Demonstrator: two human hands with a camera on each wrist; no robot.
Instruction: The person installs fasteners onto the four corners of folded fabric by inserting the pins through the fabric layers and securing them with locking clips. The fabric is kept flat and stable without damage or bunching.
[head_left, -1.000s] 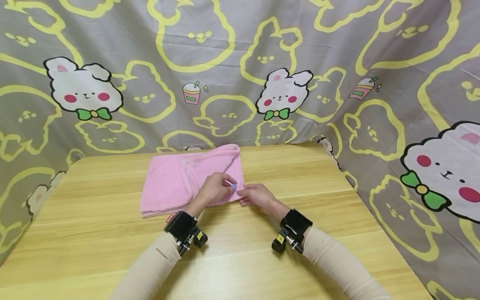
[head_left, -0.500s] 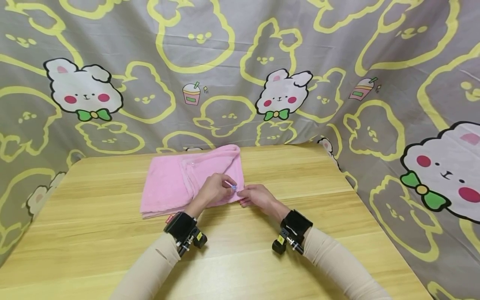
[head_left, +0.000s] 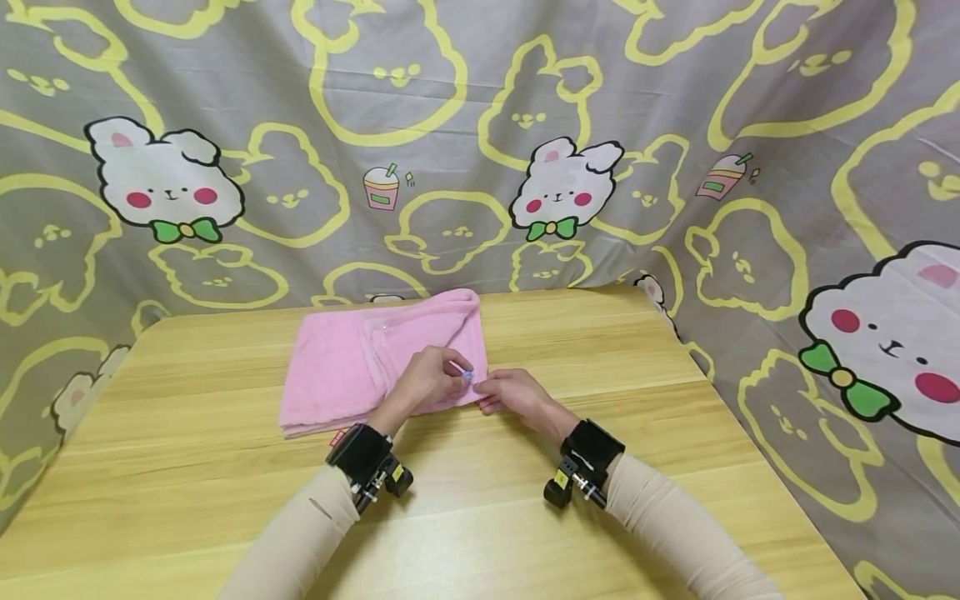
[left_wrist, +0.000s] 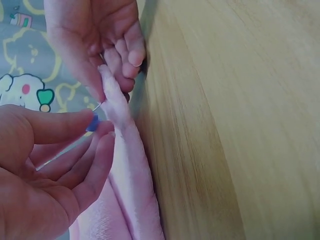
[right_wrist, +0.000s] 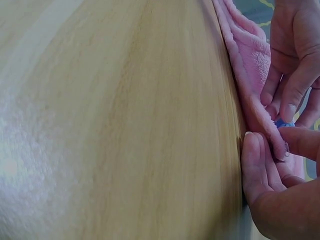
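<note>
A folded pink fleece cloth lies on the table, its near right corner between my hands. My left hand pinches a small blue-headed pin between thumb and fingertips. In the left wrist view a thin shiny shaft runs from the blue head to the cloth's edge. My right hand grips that corner, thumb and forefinger on top and the other fingers below, as the right wrist view shows. The corner is raised in a narrow fold, close beside the blue head. Fingers partly hide the pin.
The wooden table stretches around the cloth. A patterned curtain hangs behind it and at both sides. A small red tag sticks out from the cloth's front edge near the left wrist strap.
Almost nothing differs: both hands keep their places at the cloth's corner, and the blue head has shifted only very slightly. The cloth lies as before.
</note>
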